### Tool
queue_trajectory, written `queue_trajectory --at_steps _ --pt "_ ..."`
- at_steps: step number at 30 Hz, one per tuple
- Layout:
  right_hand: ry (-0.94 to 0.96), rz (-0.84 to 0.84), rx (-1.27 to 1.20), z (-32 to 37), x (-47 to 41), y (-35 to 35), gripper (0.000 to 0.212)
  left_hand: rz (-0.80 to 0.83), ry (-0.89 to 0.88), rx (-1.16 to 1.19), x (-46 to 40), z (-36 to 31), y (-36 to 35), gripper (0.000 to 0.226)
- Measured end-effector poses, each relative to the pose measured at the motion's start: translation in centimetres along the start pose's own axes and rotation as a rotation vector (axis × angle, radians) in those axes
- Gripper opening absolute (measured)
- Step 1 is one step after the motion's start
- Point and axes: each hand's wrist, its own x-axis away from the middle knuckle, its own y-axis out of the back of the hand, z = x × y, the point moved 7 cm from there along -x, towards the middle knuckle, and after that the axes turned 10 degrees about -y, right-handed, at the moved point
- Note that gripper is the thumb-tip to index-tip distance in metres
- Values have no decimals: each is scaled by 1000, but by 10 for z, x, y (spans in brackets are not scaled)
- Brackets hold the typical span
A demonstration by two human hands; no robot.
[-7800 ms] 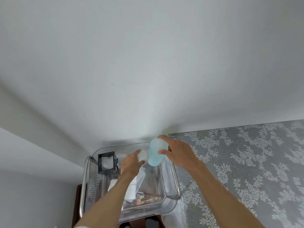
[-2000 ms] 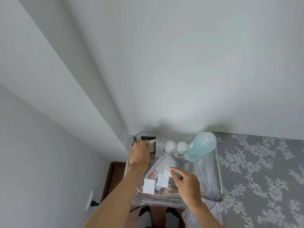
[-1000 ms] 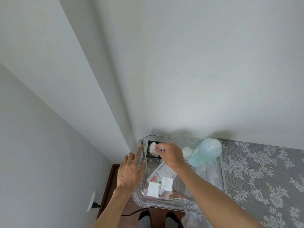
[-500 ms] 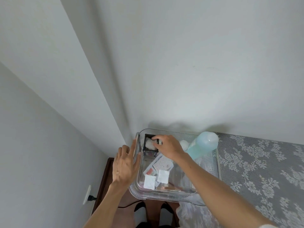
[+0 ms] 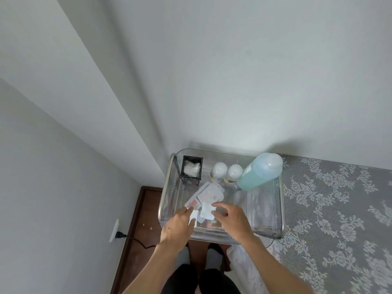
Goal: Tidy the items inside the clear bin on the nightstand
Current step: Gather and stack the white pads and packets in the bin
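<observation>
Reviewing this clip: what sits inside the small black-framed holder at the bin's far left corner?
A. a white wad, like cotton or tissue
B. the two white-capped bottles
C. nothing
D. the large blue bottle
A. The black-framed holder has a white wad in it, while the two white-capped bottles and the large blue bottle stand beside it along the back wall of the clear bin.

Print on packets [image 5: 211,194] too small to read, nightstand hidden under bin [image 5: 266,209] — forearms cut off at btm edge
</observation>
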Motion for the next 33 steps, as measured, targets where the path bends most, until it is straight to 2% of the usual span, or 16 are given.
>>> queue_trajectory --at_steps 3,6,13,20,25,29,33 --pt "-26 12 31 -16 -9 -16 24 112 135 17 -19 14 -15 37" --pt "-35 39 79 -23 -20 -30 26 148 202 10 -31 29 -32 32" --pt "-38 -17 196 -28 -38 -40 30 217 134 -106 -45 36 -47 25" --pt "-89 -161 227 -37 -40 -27 31 125 133 -173 -65 41 -42 19" --pt "-111 -175 228 -36 -45 -24 19 110 38 -227 -79 38 -44 23" --pt "-112 -167 232 -36 -47 -23 17 99 10 -202 -83 34 -39 23" --pt "-103 -177 226 -35 -40 -18 18 11 -50 -166 -69 18 -23 26"
